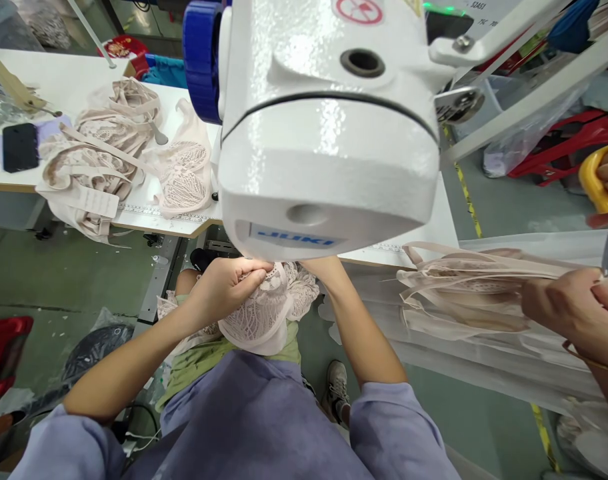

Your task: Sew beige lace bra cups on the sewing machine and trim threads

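Observation:
A pale pink lace bra (257, 323) hangs over my lap, just below the front of a white JUKI sewing machine (329, 160). My left hand (239, 283) pinches the bra's upper lace edge between thumb and fingers. Only the back and wrist of my right hand (324, 267) show, close to the bra's right side. Its fingers are hidden behind the machine head, and so is the needle area.
A heap of similar bras (109, 143) lies on the white table (64, 73) at left, near a black phone (20, 147). At right, another person's hands hold yellow-handled scissors (591, 177) and a bundle of bras (464, 287).

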Demonstrator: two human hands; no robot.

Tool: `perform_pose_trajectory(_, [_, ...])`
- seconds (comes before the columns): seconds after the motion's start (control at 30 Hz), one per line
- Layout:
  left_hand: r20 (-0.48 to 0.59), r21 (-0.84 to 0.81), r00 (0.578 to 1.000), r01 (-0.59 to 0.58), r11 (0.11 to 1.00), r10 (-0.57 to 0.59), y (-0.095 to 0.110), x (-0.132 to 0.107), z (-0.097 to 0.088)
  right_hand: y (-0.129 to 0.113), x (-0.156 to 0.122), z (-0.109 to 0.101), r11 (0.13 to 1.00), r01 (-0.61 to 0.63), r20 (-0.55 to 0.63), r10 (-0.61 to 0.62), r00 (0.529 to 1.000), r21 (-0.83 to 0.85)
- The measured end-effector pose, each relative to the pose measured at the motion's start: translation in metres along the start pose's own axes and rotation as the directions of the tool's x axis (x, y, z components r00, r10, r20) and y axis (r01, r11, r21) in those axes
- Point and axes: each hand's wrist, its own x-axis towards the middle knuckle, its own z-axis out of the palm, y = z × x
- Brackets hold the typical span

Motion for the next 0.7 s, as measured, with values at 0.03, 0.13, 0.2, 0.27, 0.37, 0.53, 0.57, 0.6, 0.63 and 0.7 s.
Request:
perform_pose_trajectory(0.03, [0.001, -0.001, 1.000, 0.002, 1.000, -0.002, 0.000, 0.000, 0.000, 0.000, 0.000, 0.000, 1.000, 0.011, 0.036, -0.012, 0.999, 0.021])
perform_pose_trajectory(0.13, [0.004, -0.004, 1.000, 0.004, 1.000, -0.004, 0.001, 0.000, 0.000, -0.001, 0.000, -0.001, 0.996, 0.044, 0.098, -0.052, 0.994, 0.081])
perform_pose_trajectory(0.2, [0.002, -0.004, 1.000, 0.001, 1.000, -0.001, 0.003, 0.000, -0.001, -0.001, -0.001, -0.001, 0.997, 0.036, 0.106, -0.043, 0.993, 0.072])
perform_pose_trajectory(0.27, [0.003, -0.002, 1.000, -0.001, 1.000, 0.001, 0.003, 0.000, -0.001, 0.000, -0.001, -0.001, 0.999, 0.011, 0.100, -0.015, 0.995, 0.033])
perform_pose_trajectory(0.37, [0.011, 0.018, 1.000, -0.023, 1.000, 0.023, 0.001, -0.001, -0.001, 0.000, 0.001, -0.001, 1.000, -0.004, 0.075, 0.006, 0.997, -0.027])
perform_pose_trajectory(0.53, [-0.021, 0.134, 0.998, -0.063, 0.989, 0.067, -0.006, -0.008, 0.001, -0.002, 0.003, 0.000, 0.999, 0.011, 0.034, -0.010, 0.999, -0.041])
perform_pose_trajectory(0.57, [-0.034, 0.166, 0.998, -0.053, 0.985, 0.059, -0.008, -0.010, 0.001, -0.002, 0.003, 0.001, 0.999, 0.022, 0.017, -0.021, 1.000, -0.030])
perform_pose_trajectory(0.6, [-0.049, 0.199, 0.997, -0.044, 0.979, 0.054, -0.009, -0.012, 0.001, -0.003, 0.003, 0.002, 0.999, 0.031, -0.002, -0.031, 1.000, -0.020])
perform_pose_trajectory(0.63, [-0.064, 0.228, 0.996, -0.039, 0.973, 0.055, -0.011, -0.014, 0.001, -0.003, 0.002, 0.002, 0.999, 0.035, -0.021, -0.035, 0.999, -0.010])
perform_pose_trajectory(0.7, [-0.083, 0.272, 0.994, -0.047, 0.961, 0.072, -0.013, -0.017, 0.001, -0.004, 0.001, 0.004, 0.999, 0.032, -0.051, -0.032, 0.998, 0.014])
